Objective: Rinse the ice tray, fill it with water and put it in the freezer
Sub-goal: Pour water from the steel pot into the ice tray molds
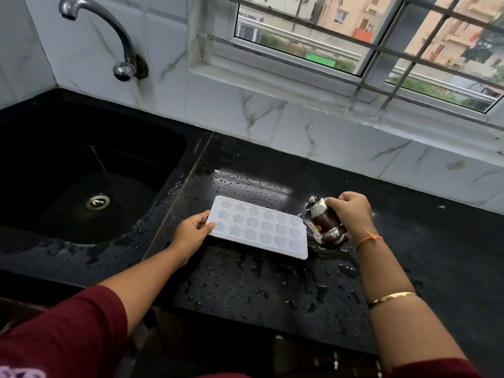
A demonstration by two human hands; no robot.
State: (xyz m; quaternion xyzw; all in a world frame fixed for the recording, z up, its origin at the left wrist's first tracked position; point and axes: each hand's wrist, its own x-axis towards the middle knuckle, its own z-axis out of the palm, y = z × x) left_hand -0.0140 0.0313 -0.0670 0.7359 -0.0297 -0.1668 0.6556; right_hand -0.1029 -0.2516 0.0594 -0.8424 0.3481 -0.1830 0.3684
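From the head camera, the person stands at a black stone counter (272, 282) beaded all over with water drops. White marble-patterned wall tiles (300, 126) run along its back. Above them sits one window (354, 36) behind a metal grille, with buildings outside.

The left hand (191, 231) pinches the short end of the one white ice tray (259, 227), thumb on the top face and fingers curled underneath. From that grip the tray stretches away to the person's right across the wet counter. Its far end appears to rest on the stone, though whether the held end is lifted is hard to tell. The tray has three rows of six moulded hollows, eighteen in all, shaped as stars, flowers and hearts.

Just past the tray's far end, the right hand (350, 214) is wrapped around one small steel jug (324, 222) with a brown band. The fingers close over its upper body from the far side. The jug leans toward the tray, its knobbed lid nearest it and its base on the counter.

To the left of the left hand's grip lies one black sink (136, 165) with a single metal drain (97, 201). One chrome tap (109, 25) curves out of the wall above it. The right forearm wears two bands, an orange thread (369, 238) and a gold bangle (392, 297).
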